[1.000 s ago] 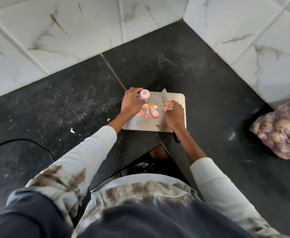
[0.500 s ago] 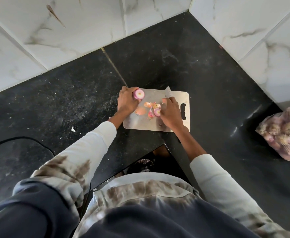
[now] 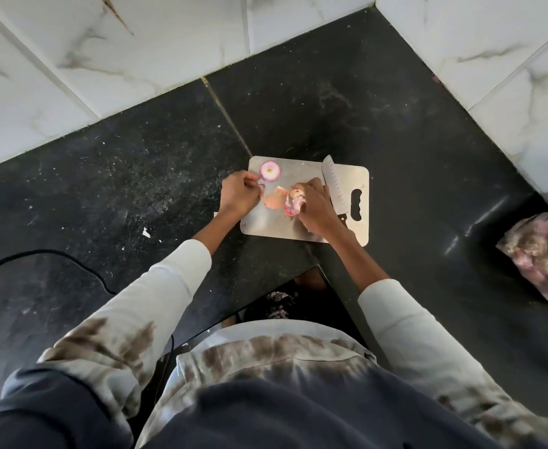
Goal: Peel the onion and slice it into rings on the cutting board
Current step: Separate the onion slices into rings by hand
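Black speckled bench (image 3: 110,196) fills the corner, white marble tiles behind it. Nearest us, both pale sleeves reach forward over the metal cutting board (image 3: 361,233). Right hand (image 3: 314,204) is down on the board, its fingers (image 3: 305,189) curled over a heap of peel scraps (image 3: 279,200) and purple trimmings. Just right of those fingers lies the knife (image 3: 333,186), flat on the board, blade pointing away. Left hand (image 3: 238,194) sits at the board's left edge, fingertips pinched at the onion (image 3: 269,171), which rests just beyond them, cut face up. Far right, a bag of onions (image 3: 544,257).
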Motion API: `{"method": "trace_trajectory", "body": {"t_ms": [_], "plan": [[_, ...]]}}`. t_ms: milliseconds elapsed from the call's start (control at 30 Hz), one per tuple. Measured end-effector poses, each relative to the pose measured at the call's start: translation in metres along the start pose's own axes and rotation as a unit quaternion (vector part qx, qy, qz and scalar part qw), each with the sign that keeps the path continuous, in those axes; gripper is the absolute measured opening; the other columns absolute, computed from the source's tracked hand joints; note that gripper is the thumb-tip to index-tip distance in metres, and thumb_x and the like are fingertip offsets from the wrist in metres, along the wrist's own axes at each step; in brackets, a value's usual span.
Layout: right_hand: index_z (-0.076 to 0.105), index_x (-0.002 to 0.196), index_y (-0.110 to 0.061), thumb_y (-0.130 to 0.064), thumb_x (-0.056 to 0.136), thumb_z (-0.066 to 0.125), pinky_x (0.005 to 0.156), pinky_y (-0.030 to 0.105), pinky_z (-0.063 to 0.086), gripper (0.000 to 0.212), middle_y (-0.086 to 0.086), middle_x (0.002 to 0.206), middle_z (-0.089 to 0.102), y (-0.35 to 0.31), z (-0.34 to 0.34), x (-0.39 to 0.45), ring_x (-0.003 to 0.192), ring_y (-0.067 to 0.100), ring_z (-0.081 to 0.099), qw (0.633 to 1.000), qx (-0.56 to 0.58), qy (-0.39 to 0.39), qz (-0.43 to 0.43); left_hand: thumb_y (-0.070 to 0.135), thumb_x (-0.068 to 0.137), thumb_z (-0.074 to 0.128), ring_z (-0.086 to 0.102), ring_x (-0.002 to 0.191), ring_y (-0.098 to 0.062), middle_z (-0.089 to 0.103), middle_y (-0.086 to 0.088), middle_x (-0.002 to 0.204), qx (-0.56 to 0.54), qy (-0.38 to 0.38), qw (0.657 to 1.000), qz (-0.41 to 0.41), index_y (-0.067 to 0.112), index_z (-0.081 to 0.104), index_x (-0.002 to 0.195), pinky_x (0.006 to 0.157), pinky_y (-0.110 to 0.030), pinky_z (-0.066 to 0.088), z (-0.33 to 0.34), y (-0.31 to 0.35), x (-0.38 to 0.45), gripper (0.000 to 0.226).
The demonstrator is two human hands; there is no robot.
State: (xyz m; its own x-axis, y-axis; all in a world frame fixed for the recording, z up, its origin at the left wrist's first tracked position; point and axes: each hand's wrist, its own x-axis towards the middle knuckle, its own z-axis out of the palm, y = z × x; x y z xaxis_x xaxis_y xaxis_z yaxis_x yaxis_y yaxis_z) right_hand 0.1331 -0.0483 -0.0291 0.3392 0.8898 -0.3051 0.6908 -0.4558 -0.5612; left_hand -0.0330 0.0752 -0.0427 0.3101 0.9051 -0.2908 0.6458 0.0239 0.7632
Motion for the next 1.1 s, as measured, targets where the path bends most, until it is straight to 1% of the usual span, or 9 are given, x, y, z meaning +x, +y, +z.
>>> {"method": "trace_trajectory", "body": {"t_ms": [100, 167, 267, 367, 533, 633, 800, 1000, 1100], "plan": [[0.052, 0.145, -0.011, -0.023, 0.101, 0.068, 0.119, 0.051, 0.044, 0.049, 0.012, 0.151, 0.043, 0.007, 0.003, 0.001, 0.142, 0.033, 0.042, 0.999, 0.017, 0.034, 0.013, 0.006, 0.091, 0.075, 0.076, 0.091, -0.016, 0.080, -0.002, 0.101, -0.027, -0.025, 0.999, 0.010, 0.009, 0.080, 0.112, 0.094, -0.039, 0.063, 0.002, 0.000, -0.008, 0.021], [0.047, 0.148, -0.014, -0.033, 0.096, 0.074, 0.112, 0.056, 0.049, 0.061, 0.010, 0.154, 0.039, 0.013, 0.003, 0.001, 0.144, 0.034, 0.042, 0.998, 0.025, 0.040, 0.049, 0.001, 0.093, 0.066, 0.073, 0.088, -0.010, 0.080, 0.000, 0.101, -0.028, 0.000, 1.000, 0.013, 0.010, 0.081, 0.111, 0.093, -0.032, 0.062, 0.002, 0.002, -0.012, 0.025], [0.039, 0.153, -0.015, -0.045, 0.083, 0.089, 0.115, 0.052, 0.048, 0.091, 0.012, 0.156, 0.031, 0.018, 0.007, -0.002, 0.144, 0.035, 0.044, 0.996, 0.042, 0.016, 0.075, 0.007, 0.094, 0.065, 0.070, 0.097, -0.009, 0.079, -0.001, 0.112, -0.008, 0.042, 0.999, 0.004, 0.012, 0.080, 0.116, 0.092, -0.023, 0.055, 0.000, 0.002, -0.014, 0.027], [0.038, 0.154, -0.015, -0.044, 0.076, 0.094, 0.114, 0.047, 0.048, 0.100, 0.013, 0.153, 0.032, 0.011, 0.019, -0.004, 0.141, 0.034, 0.046, 0.997, 0.047, 0.020, 0.054, 0.011, 0.093, 0.074, 0.073, 0.107, -0.014, 0.079, -0.004, 0.118, -0.003, -0.005, 1.000, -0.009, 0.010, 0.078, 0.123, 0.098, -0.023, 0.054, 0.006, 0.001, -0.013, 0.030], [0.045, 0.149, -0.018, -0.042, 0.083, 0.089, 0.101, 0.045, 0.053, 0.082, 0.013, 0.147, 0.039, -0.011, 0.033, 0.000, 0.130, 0.033, 0.047, 0.999, -0.010, 0.049, 0.011, -0.001, 0.090, 0.068, 0.076, 0.106, -0.020, 0.081, -0.008, 0.114, -0.039, -0.054, 0.998, -0.022, 0.008, 0.079, 0.120, 0.104, -0.039, 0.059, 0.019, 0.008, -0.017, 0.033], [0.054, 0.143, -0.016, -0.032, 0.093, 0.081, 0.100, 0.045, 0.055, 0.059, 0.014, 0.143, 0.045, -0.019, 0.036, 0.002, 0.125, 0.034, 0.050, 0.997, -0.020, 0.073, -0.003, -0.004, 0.092, 0.066, 0.078, 0.102, -0.024, 0.081, -0.009, 0.108, -0.064, -0.071, 0.995, -0.038, 0.008, 0.081, 0.117, 0.098, -0.040, 0.062, 0.022, 0.008, -0.015, 0.032], [0.068, 0.123, -0.008, -0.012, 0.100, 0.072, 0.100, 0.043, 0.054, 0.025, 0.013, 0.130, 0.058, -0.028, 0.041, -0.002, 0.111, 0.031, 0.058, 0.991, -0.003, 0.130, -0.027, -0.002, 0.097, 0.064, 0.078, 0.096, -0.018, 0.081, -0.010, 0.108, -0.125, -0.111, 0.983, -0.080, 0.010, 0.081, 0.117, 0.090, -0.033, 0.065, 0.025, 0.006, -0.014, 0.029], [0.075, 0.103, -0.010, -0.010, 0.100, 0.071, 0.088, 0.039, 0.060, 0.005, 0.005, 0.113, 0.065, -0.032, 0.051, -0.004, 0.099, 0.023, 0.062, 0.982, 0.037, 0.183, 0.009, -0.002, 0.100, 0.061, 0.071, 0.088, -0.020, 0.078, -0.023, 0.110, -0.152, -0.139, 0.975, -0.087, 0.004, 0.080, 0.099, 0.090, -0.039, 0.064, 0.023, 0.001, -0.018, 0.020], [0.078, 0.097, -0.008, -0.007, 0.100, 0.070, 0.078, 0.031, 0.057, 0.008, 0.004, 0.104, 0.067, -0.034, 0.049, -0.010, 0.089, 0.020, 0.064, 0.979, 0.058, 0.197, 0.021, 0.013, 0.104, 0.066, 0.072, 0.085, -0.021, 0.079, -0.023, 0.102, -0.166, -0.139, 0.973, -0.074, 0.007, 0.080, 0.095, 0.090, -0.038, 0.065, 0.023, 0.003, -0.028, 0.018]]}}
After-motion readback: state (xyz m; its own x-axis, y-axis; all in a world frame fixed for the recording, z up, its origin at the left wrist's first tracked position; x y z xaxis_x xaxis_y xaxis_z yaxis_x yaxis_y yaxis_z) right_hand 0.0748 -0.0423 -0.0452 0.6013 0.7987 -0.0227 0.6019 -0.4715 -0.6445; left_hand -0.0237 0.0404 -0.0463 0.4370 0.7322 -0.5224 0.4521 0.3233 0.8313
